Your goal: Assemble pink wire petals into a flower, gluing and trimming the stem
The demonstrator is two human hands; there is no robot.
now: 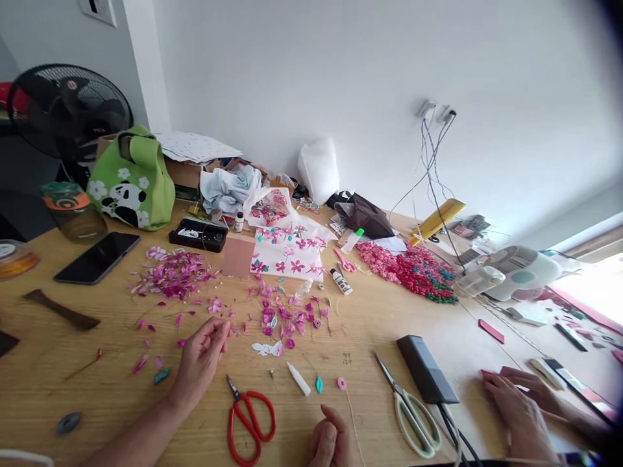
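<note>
Petals, small and magenta [170, 275], lie near the left hand [203, 347], fingertips pinched, contents unclear. The right hand [331, 441], curled, grip indiscernible, is near red-handled metal scissors [236, 397].

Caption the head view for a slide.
Bare left hand in a pinch beside scattered magenta petals; curled bare right hand near red-handled metal scissors on a light-brown wooden table.

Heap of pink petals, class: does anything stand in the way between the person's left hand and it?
Nothing solid that I can see blocks the way. Only a few loose petals lie on the table between the left hand and the heap of pink petals.
</note>
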